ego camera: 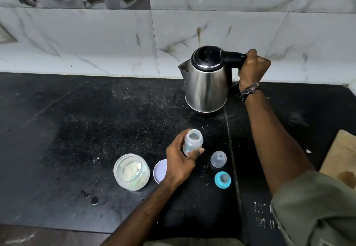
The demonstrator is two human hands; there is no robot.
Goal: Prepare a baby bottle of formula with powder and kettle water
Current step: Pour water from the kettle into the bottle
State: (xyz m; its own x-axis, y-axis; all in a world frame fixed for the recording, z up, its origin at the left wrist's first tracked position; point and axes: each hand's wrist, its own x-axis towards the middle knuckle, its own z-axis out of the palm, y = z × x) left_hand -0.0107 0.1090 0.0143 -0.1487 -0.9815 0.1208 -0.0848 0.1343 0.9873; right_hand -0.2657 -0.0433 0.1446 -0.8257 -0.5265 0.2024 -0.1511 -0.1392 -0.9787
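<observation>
Two hands are committed at once, and that is where we see the risk. Our right hand [253, 68] is wrapped tight around the black handle of the steel electric kettle [207, 81], which stands upright at the back of the black countertop [77, 120] with its spout turned away from our grip. In front of the kettle, our left hand [181, 163] pinches the open baby bottle [193, 142] low on its body, thumb and fingers closed around it, mouth tilted slightly toward the kettle. That mouth is narrow and the kettle spout wide, so we judge a fast tip could send hot water over the rim and onto the fingers below. A low grip on a light bottle may also let it twist as it fills. Near the kettle's front, beyond the bottle, lie the clear cap [218, 159] and the teal teat ring [222, 180]; the open powder jar [131, 172] and its lilac lid [160, 171] sit further off, where a splash could wet the powder.
</observation>
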